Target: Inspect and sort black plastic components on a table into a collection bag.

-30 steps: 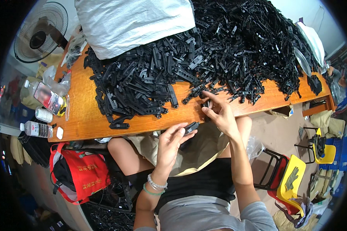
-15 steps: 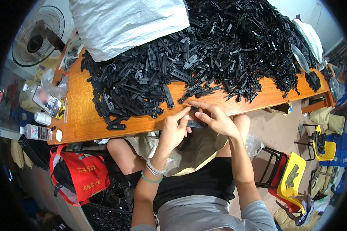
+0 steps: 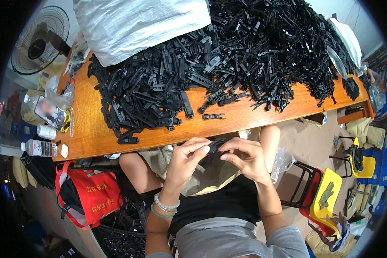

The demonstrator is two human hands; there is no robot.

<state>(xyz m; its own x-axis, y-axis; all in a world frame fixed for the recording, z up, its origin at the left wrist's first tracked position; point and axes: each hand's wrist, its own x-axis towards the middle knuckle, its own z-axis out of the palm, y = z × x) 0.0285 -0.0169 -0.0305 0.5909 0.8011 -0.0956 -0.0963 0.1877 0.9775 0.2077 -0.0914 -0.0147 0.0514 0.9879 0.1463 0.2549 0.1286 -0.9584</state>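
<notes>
1. A bench [image 3: 84,139] with an orange-brown wooden top carries a heap of black parts [image 3: 146,92].
2. Both forearms reach up from the lower edge, converging over the lap.
3. The left hand [image 3: 185,157], palm turned inward, pinches between thumb and fingers; the right hand [image 3: 247,158] curls in opposite, fingertips beside the piece, though whether they grip I cannot tell.
4. The pinched black part [image 3: 217,144], dark, narrow and elongated, slants up rightward just off the bench's near edge.
</notes>
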